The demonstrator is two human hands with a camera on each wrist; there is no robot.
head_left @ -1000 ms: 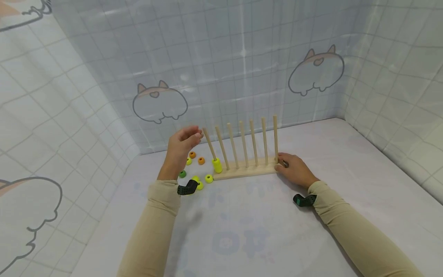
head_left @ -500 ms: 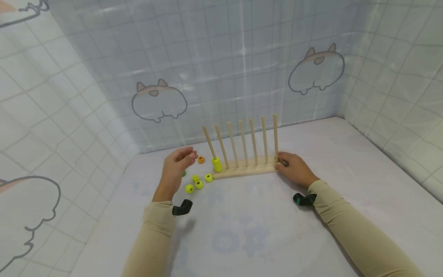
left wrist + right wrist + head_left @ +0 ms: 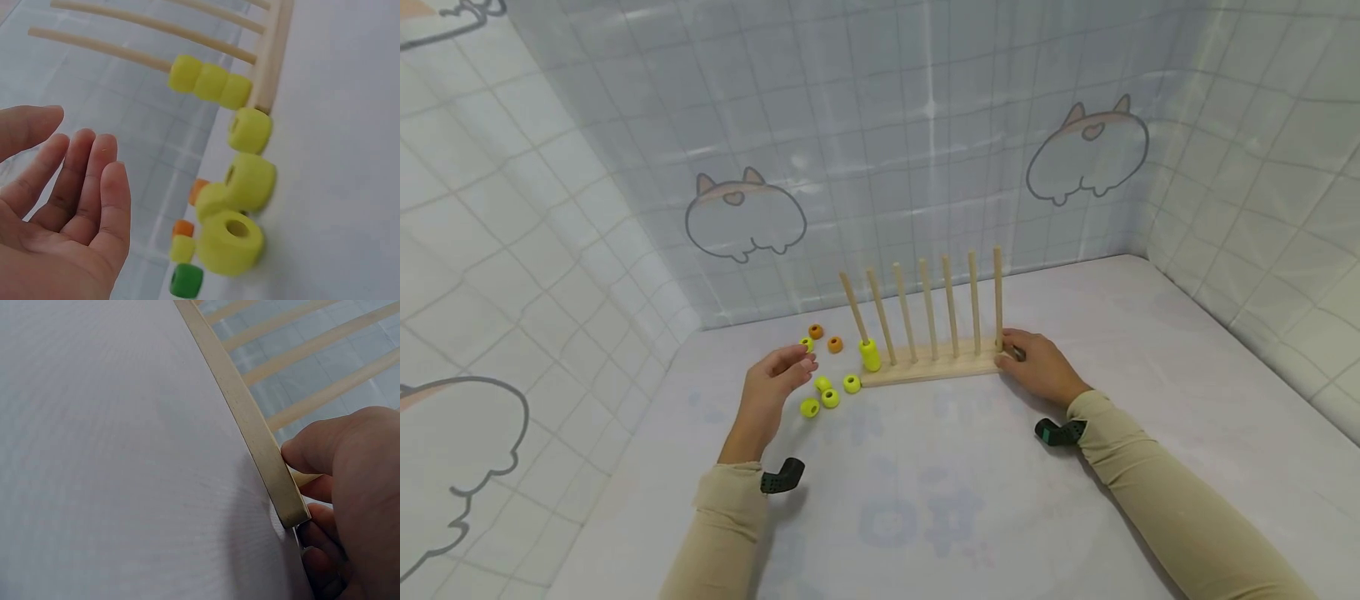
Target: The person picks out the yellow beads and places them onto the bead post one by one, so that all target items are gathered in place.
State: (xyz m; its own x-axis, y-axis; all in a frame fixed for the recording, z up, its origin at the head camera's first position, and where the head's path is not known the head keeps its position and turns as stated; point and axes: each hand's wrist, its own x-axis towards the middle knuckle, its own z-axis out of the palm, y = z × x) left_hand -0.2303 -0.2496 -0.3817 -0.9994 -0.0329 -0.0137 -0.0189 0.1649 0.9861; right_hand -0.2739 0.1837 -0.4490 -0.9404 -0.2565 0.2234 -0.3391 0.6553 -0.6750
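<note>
Head view: the left grip (image 3: 767, 396) hangs loosely spread and empty beside loose beads (image 3: 830, 398) left of the rack (image 3: 925, 374); the right grip (image 3: 1037, 367) pinches the rack's right end. Three yellow beads (image 3: 870, 356) sit on its leftmost peg (image 3: 853, 308). Threading seems the step in hand; the next move likely calls for pinching one of the loose beads and aligning it with a peg.

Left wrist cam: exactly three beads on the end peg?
Yes, three yellow beads sit threaded in a row on that peg, against the wooden base.
</note>
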